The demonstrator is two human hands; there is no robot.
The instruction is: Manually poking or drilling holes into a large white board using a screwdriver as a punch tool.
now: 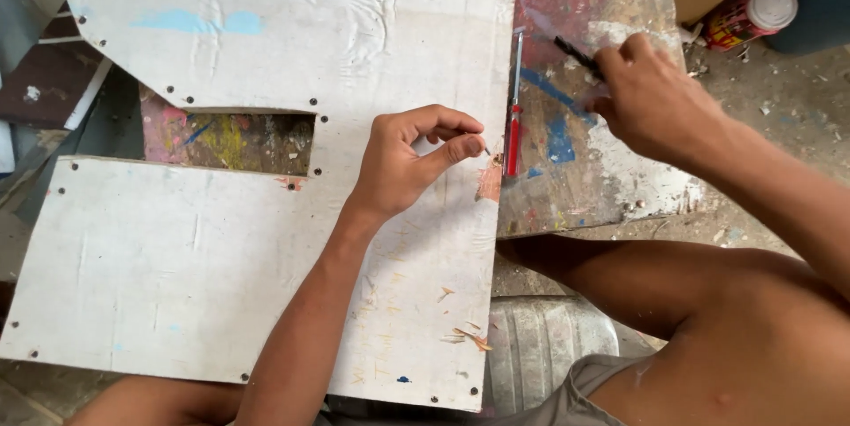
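Because the big white-painted plywood board [266, 240], cut with a rectangular notch and studded with small screws along its edges, takes up most of the view, everything else is best placed against it. It lies flat and looks stiff and fairly heavy; I'd judge it would need both hands on opposite edges to shift.

Just off the board's right edge sits a paint-splashed wooden bench top [602, 160] in reds, blues and whites, touching or nearly touching the board along that edge. Beyond the board's far right corner stands a red spray can with a white cap [753, 19], well apart from it, beside something pink.

The left hand [416, 165] rests over the board near its right edge, thumb and forefinger pinched together on a tiny dark metal fastener [486, 150], a screw or nail, I cannot tell which. It looks light, hard and easy to drop, so a fingertip pinch at the shank seems the only sensible hold. The other fingers are curled in.

The right hand [655, 103] is over the bench, to the right of the board, closed around a slim black tool [574, 54] whose end pokes out past the knuckles; what kind it is I cannot make out.

Lying along the seam just beside the board's right edge is a thin screwdriver with a red handle [514, 116], untouched, between the two hands. It looks stiff and light, best grasped by the handle.
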